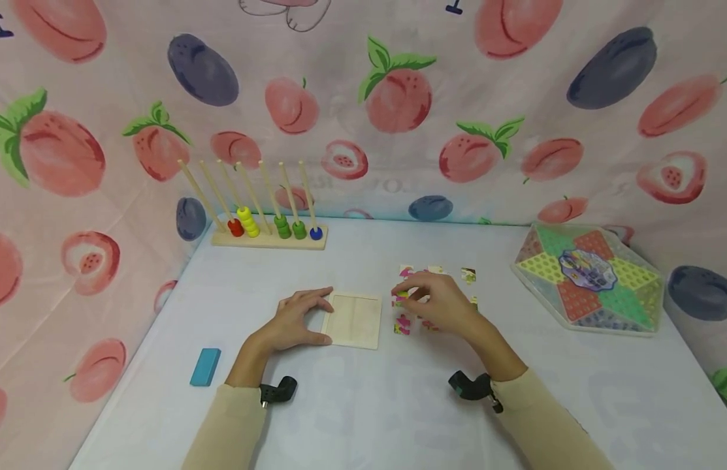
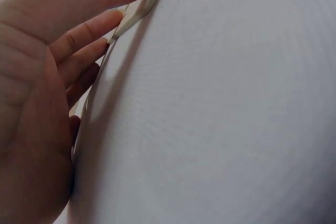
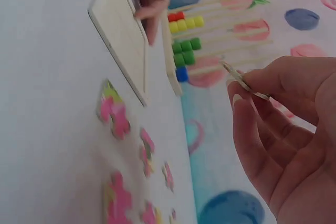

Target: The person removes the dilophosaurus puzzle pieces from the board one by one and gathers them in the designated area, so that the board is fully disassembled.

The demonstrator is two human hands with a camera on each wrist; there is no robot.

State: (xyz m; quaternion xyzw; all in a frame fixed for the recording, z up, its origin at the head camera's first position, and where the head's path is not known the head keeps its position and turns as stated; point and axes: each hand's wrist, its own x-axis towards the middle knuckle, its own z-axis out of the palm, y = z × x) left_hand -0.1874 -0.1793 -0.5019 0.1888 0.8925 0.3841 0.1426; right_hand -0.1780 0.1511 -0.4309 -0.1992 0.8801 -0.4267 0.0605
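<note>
A shallow square wooden puzzle tray [image 1: 354,320] lies flat on the table, its inside bare wood. My left hand [image 1: 296,320] rests at the tray's left side, thumb near the lower corner and fingers near the upper one. Right of the tray, my right hand [image 1: 439,303] is raised over a group of puzzle pieces. Between its thumb and fingertips it pinches a thin puzzle piece [image 3: 244,82], seen edge-on, so its picture is hidden. Pink and green loose pieces, one a pink-printed puzzle piece [image 1: 402,324], lie below; the hand covers some of them.
A wooden bead-counting rack [image 1: 269,240] with upright pegs and coloured beads stands at the back left. A blue block [image 1: 206,367] lies at the left. A clear hexagonal box [image 1: 589,277] with coloured sections sits at the right, near the fruit-print cloth backdrop [image 1: 392,156].
</note>
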